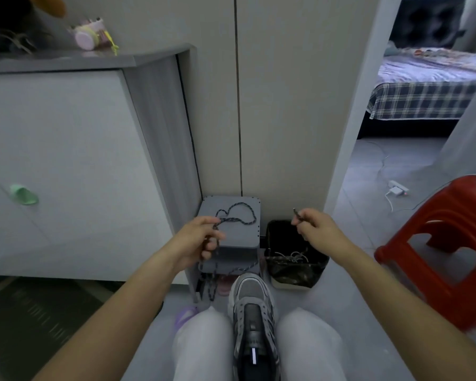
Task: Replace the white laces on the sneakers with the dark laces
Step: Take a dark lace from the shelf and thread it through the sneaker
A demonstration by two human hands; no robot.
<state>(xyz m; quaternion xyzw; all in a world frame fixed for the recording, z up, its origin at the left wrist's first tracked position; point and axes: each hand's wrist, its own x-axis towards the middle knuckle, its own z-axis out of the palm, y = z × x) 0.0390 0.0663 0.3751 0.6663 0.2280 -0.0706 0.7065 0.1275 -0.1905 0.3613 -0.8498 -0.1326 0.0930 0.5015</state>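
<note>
A grey sneaker (252,306) with no lace in its eyelets stands toe-forward between my knees. My left hand (201,239) grips a dark braided lace (239,215); the lace loops up over the small grey box and hangs down below my fist toward the floor. My right hand (315,228) pinches one tip of a dark lace, raised above the bin. Pale laces (291,255) lie inside the black-lined bin.
A small grey box (248,237) stands against the wall, with a black-lined bin (297,273) beside it. A white cabinet (66,160) fills the left. A red plastic stool (445,257) stands at the right. A doorway behind it opens to a bedroom.
</note>
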